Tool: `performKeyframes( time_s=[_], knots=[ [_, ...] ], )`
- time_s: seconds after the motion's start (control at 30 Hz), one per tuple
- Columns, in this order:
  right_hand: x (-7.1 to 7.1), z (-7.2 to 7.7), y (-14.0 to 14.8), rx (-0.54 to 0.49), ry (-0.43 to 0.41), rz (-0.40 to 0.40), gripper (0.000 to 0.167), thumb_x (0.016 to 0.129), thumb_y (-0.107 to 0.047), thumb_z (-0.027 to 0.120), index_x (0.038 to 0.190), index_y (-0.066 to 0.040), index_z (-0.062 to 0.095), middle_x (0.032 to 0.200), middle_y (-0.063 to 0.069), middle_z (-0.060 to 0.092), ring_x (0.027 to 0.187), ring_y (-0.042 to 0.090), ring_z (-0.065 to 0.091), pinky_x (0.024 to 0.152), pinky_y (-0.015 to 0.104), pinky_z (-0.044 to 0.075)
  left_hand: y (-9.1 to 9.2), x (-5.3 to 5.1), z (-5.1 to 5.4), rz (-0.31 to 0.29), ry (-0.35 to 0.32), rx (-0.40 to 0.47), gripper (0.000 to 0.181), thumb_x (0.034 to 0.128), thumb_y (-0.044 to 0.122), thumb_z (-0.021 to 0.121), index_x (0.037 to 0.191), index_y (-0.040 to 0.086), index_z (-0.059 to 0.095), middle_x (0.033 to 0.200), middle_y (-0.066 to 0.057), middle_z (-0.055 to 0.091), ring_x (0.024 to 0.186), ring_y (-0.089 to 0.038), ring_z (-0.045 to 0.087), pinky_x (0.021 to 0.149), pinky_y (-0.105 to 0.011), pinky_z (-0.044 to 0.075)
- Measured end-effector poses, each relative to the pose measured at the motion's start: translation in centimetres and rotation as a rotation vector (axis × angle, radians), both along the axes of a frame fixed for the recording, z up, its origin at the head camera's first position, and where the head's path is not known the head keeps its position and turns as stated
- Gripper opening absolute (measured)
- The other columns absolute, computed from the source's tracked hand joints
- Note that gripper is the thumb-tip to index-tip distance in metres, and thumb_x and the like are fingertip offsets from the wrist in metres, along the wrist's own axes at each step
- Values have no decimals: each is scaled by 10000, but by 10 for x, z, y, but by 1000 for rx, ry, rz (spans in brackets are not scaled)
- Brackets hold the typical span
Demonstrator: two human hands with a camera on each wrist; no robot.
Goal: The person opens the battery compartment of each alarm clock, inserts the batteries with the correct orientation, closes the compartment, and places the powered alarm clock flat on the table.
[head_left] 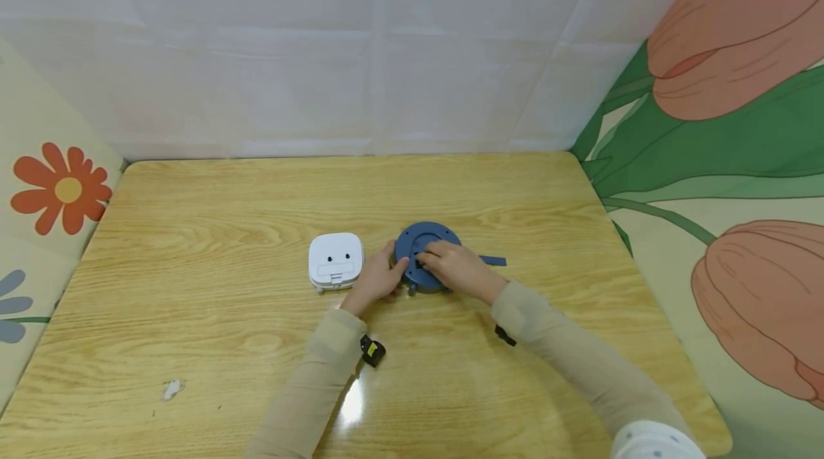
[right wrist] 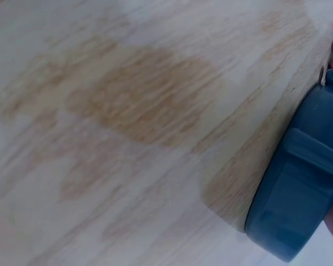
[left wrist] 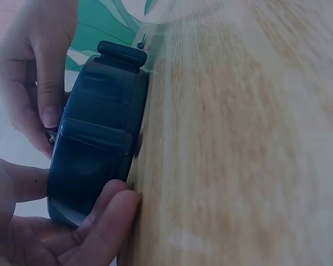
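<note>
A round blue clock [head_left: 405,239] lies flat on the table, its back with a dark recess facing up. My left hand [head_left: 380,274] grips its left rim, with the thumb on the upper edge and fingers low on the side in the left wrist view. Over the back, my right hand [head_left: 458,269] has its fingers bent down at the recess. In the left wrist view, its thumb and finger pinch a small battery [left wrist: 51,134] with a shiny end, mostly hidden. The right wrist view shows the clock's side [right wrist: 297,205]; the right fingers' work is out of sight there.
Left of the left hand, a white square clock [head_left: 335,257] lies with its back up, showing two dark knobs and a closed cover. A flat blue strip [head_left: 494,260] sticks out past the right hand. The wooden table [head_left: 212,302] meets a white-draped wall behind.
</note>
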State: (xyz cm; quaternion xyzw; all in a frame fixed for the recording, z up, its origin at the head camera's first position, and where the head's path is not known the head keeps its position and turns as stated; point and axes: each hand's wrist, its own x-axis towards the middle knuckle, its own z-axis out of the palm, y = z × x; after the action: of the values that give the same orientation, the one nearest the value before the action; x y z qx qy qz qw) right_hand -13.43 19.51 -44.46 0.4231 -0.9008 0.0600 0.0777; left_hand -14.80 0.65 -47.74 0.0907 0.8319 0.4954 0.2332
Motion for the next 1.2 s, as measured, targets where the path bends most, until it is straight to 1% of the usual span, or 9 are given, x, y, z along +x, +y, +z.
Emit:
performKeyframes(
  time_s=[0.1,0.2,0.37,0.47,0.63,0.87,1.03,1.13,1.2],
  knots=[
    [-1,0,-1,1,-3,1,199,882,-92,598,1065,-51,664,952,62,590,880,177,567,746,265,517,0,0,0,-2,7,1,588,957,267,473,1441,51,220,559,-83,572,397,-167,540,367,-308,500],
    [-2,0,-4,14,1,3,193,878,-81,601,1056,-43,664,951,63,598,887,181,573,761,264,515,0,0,0,-2,8,-2,587,957,265,473,1442,52,220,560,-82,571,396,-165,538,367,-307,500],
    [-5,-1,-7,21,6,5,149,883,-116,601,996,-40,663,908,49,607,853,169,584,752,261,515,0,0,0,1,7,-9,596,957,265,474,1444,46,209,560,-81,568,392,-159,532,366,-304,499],
    [-5,-2,-8,13,6,7,124,876,-118,612,959,-47,671,871,40,601,820,162,582,732,260,515,0,1,0,0,4,-7,600,958,266,473,1445,44,203,560,-83,568,389,-159,529,368,-305,500],
    [-6,-4,-8,-7,5,5,115,866,-111,625,939,-54,693,851,35,585,789,152,573,703,252,511,0,1,0,-2,1,-8,595,961,269,467,1448,59,200,561,-83,567,392,-163,527,369,-305,499],
    [-9,-6,-9,3,27,26,123,868,-106,620,918,-47,715,801,32,543,724,141,540,634,231,482,0,1,2,-5,-1,5,588,962,255,465,1446,50,202,567,-99,569,408,-172,536,372,-308,501],
    [-9,-6,-10,4,27,41,131,866,-78,615,941,-32,712,810,40,556,735,150,547,649,235,488,0,1,1,-5,-2,4,594,961,260,468,1447,52,199,571,-98,571,414,-177,542,373,-307,502],
    [-9,-5,-10,-12,1,23,128,867,-70,613,947,-25,701,822,46,583,757,160,568,680,248,504,-1,0,0,-5,-1,0,594,961,265,468,1448,57,199,571,-90,569,410,-174,540,375,-304,503],
    [-8,-5,-11,-27,-18,2,105,864,-73,617,923,-36,696,821,44,602,766,164,583,698,260,514,-1,0,-1,-5,1,-1,592,961,266,467,1448,59,201,571,-87,569,407,-170,538,376,-303,504]
  ],
)
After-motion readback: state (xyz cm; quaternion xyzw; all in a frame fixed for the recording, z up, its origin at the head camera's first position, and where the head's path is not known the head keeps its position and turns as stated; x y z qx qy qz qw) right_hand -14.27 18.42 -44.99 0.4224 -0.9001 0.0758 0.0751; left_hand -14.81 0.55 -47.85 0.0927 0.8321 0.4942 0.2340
